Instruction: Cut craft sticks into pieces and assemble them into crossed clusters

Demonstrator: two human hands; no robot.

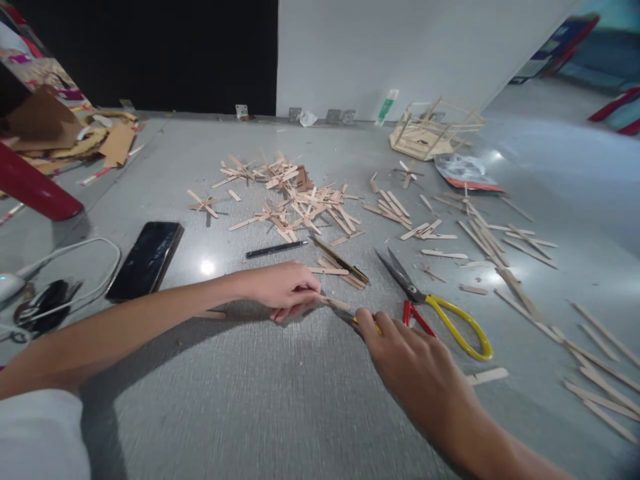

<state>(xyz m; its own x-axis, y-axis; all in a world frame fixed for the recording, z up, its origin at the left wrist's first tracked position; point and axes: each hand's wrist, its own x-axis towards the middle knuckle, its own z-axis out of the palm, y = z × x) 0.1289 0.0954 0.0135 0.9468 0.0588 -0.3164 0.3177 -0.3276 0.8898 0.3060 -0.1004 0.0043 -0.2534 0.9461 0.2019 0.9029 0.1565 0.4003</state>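
Observation:
My left hand [285, 290] is closed, pinching one end of a short wooden craft stick [336, 303] just above the table. My right hand [405, 347] wraps round a craft knife [344, 316], whose dark blade lies against or just under the stick; yellow shows on its handle. Right of the knife lie large scissors [413, 290] with yellow handles, their blades apart. Partly behind my right hand is a red-handled tool [419, 320] whose kind I cannot make out. Beyond my left hand lie a black pen [277, 249] and a slim brass-and-black tool [345, 263].
Craft sticks [315, 200] are heaped mid-table, with more scattered at right. At the back stand a stick frame [425, 137] and a white-green tube [387, 108], beside a plastic packet [467, 173]. At left are a phone [146, 260], a white cable [107, 243] and cardboard scraps [117, 143].

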